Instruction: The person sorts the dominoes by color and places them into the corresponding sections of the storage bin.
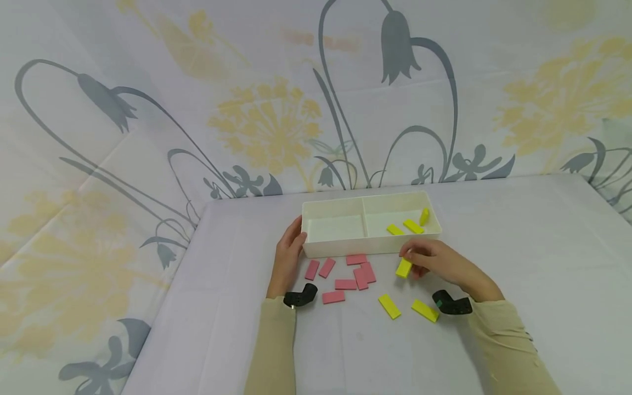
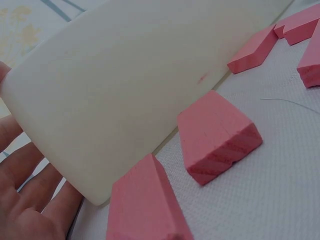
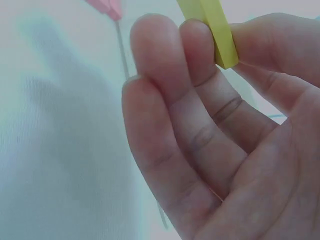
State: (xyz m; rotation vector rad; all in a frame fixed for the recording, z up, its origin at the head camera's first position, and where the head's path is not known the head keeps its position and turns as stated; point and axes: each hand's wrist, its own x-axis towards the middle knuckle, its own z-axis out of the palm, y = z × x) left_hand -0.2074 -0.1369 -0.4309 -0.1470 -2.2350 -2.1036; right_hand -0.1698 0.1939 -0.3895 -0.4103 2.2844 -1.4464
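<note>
Right hand pinches a yellow block in front of a two-part white box

In the head view, a white box [image 1: 333, 248] stands on a table covered with a pale cloth [image 1: 207, 329], a divider [image 1: 365, 218] splitting it into two compartments. The left hand [image 1: 287, 255] is at the box's left end, thumb at the near corner, fingers along the end wall. The right hand [image 1: 434, 260] pinches a yellow block [image 1: 404, 268] just in front of the box, outside its near wall. Three more yellow blocks [image 1: 413, 226] are in the right compartment: two lie near the front wall, while the third stands on end near the right wall. Two other yellow blocks [image 1: 389, 306] lie on the cloth, nearer the person. Pink blocks [image 1: 333, 297] lie left of these, in front of the box, some touching one another. Each wrist wears a black device [image 1: 301, 295] beside a beige sleeve [image 1: 276, 340]. Behind the table hangs a flower-patterned curtain [image 1: 266, 126].

In the left wrist view, the left hand's fingers are spread and loosely bent beside the end of the box. Two pink blocks are close to the long wall, which bears a small red mark [image 2: 202, 78]. A thin thread [image 2: 290, 101] lies on the cloth.

In the right wrist view, the yellow block is held between fingertips on both sides; the two nearest fingers bend beside it, pressed together. The picture is hazy, but the pink shape at the top edge is probably one of the pink blocks.
</note>
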